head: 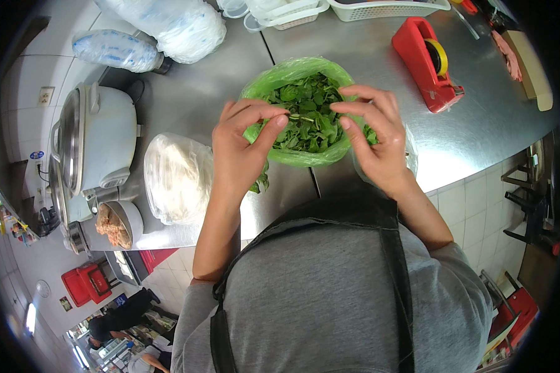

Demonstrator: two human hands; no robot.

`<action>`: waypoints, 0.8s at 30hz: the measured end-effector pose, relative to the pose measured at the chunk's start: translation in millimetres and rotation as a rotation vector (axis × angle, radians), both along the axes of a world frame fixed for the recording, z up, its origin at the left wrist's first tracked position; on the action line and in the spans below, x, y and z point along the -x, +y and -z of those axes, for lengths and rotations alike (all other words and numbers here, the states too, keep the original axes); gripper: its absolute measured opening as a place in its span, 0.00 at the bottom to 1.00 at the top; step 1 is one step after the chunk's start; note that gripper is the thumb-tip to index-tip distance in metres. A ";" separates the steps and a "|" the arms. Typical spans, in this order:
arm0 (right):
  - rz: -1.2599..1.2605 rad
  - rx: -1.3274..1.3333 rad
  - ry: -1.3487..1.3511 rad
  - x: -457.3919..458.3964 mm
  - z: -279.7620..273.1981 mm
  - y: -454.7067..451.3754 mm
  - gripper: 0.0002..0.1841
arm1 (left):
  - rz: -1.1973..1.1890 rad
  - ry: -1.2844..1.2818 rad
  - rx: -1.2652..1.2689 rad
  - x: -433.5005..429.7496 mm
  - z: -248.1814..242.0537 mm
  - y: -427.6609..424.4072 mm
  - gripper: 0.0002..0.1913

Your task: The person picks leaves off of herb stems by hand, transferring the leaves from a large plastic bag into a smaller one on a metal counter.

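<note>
Thumb and forefinger of my left hand [242, 144] pinch one end of a short green stem [302, 117]. The stem points across toward my right hand [375, 135], whose thumb and fingers are apart with nothing visible between them. Below both hands, loose green leaves [303, 135] fill a container lined with a green plastic bag [303, 158]. The bag's edge folds outward around the rim. A leafy sprig [261, 179] shows beside my left wrist, partly hidden. Under my right hand, more leaves [370, 135] lie by a clear plastic bag [411, 151], mostly covered by the hand.
A whitish plastic bag [179, 179] sits left on the steel table [205, 88], near a bowl of pinkish-brown food [114, 226] and a white cooker [105, 135]. A red tape dispenser [424, 65] stands right; white baskets [387, 10] line the back. Two people work at lower left.
</note>
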State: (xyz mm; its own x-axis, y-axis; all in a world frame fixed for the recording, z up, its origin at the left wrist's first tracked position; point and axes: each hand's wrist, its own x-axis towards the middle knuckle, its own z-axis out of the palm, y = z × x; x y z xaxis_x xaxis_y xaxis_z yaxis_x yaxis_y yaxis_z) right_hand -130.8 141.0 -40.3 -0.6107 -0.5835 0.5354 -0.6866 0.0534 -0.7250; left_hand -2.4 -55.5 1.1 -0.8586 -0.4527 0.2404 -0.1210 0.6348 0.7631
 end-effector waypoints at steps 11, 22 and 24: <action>0.037 -0.200 0.310 15.9 -0.3 -12.0 0.13 | -0.093 -0.256 0.147 -68.6 -3.0 -4.4 0.08; -0.040 0.067 -0.459 6.7 3.1 -16.3 0.05 | -0.050 -0.123 -0.032 -43.9 1.5 15.8 0.12; -0.083 0.109 -0.561 3.1 -7.0 -10.6 0.05 | 0.006 -0.147 -0.219 -30.3 3.9 24.3 0.12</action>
